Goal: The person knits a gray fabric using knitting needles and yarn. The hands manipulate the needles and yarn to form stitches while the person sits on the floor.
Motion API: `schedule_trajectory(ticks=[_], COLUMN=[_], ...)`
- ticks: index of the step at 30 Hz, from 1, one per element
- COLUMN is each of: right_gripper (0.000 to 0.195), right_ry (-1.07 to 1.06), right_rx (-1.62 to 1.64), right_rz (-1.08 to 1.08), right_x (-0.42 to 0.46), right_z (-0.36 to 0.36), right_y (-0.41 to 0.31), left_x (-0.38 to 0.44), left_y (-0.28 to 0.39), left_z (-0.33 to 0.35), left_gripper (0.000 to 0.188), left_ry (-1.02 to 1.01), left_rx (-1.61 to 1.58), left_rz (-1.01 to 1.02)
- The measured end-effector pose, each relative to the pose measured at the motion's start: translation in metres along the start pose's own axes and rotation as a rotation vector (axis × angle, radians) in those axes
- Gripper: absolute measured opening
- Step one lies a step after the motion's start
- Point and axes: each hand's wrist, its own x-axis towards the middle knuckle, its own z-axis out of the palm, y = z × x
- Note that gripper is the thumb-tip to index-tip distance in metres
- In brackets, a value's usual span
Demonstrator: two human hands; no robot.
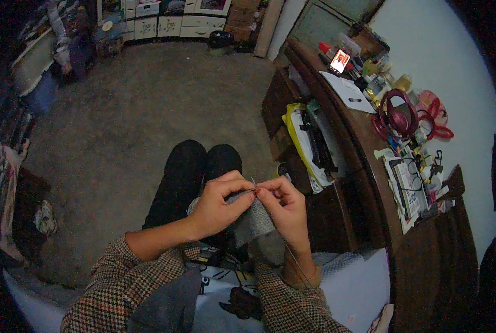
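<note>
Both hands meet above my lap, fingertips nearly touching. My left hand [224,202] pinches the edge of a grey knitted piece [261,218] between thumb and forefinger. My right hand [284,204] grips the same edge from the other side. A thin knitting needle tip [253,180] sticks up between the fingertips. Another thin line, a needle or its cable [294,259], runs down along my right wrist. The knitting hangs below the hands, partly hidden by them. Some of it shows behind my left hand.
On the right, a dark wooden desk [366,141] carries a lit phone [339,61], a white pad [348,92], a round pink mirror [398,112], eyeglasses [410,175] and papers. A yellow-and-white bag [300,141] stands on its shelf. Another person [71,41] is at the upper left.
</note>
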Motion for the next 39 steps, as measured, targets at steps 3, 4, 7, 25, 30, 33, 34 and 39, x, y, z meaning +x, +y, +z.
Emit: schedule_trajectory(ticks=[3, 4, 7, 25, 30, 33, 34, 39], right_gripper=[0.011, 0.010, 0.010, 0.002, 0.003, 0.003, 0.003, 0.006], right_ry=[0.015, 0.031, 0.045, 0.120, 0.046, 0.023, 0.031, 0.090], right_rx=[-0.155, -0.132, -0.109, -0.009, -0.071, -0.107, -0.097, -0.051], right_rz=[-0.046, -0.048, -0.036, 0.036, 0.019, -0.002, 0.004, -0.014], right_x=[0.001, 0.001, 0.003, -0.001, -0.001, 0.000, 0.000, 0.000], right_z=[0.002, 0.003, 0.005, -0.008, 0.001, -0.001, 0.000, 0.010], right_y=[-0.002, -0.003, -0.003, -0.004, 0.000, 0.006, 0.003, -0.005], left_x=[0.001, 0.001, 0.000, -0.002, -0.002, -0.001, -0.001, -0.001], left_y=[-0.002, 0.002, 0.000, 0.002, 0.001, 0.008, 0.008, 0.004], left_z=[-0.002, -0.003, -0.002, -0.016, -0.015, -0.017, -0.015, -0.007], left_gripper=[0.013, 0.014, 0.016, 0.015, 0.016, 0.017, 0.018, 0.017], left_ry=[-0.048, -0.060, -0.073, -0.131, -0.129, -0.148, -0.111, 0.035], left_rx=[-0.030, -0.037, -0.006, 0.057, -0.054, -0.044, -0.006, -0.010], left_rz=[-0.061, -0.081, -0.037, -0.107, -0.188, -0.316, -0.255, -0.078])
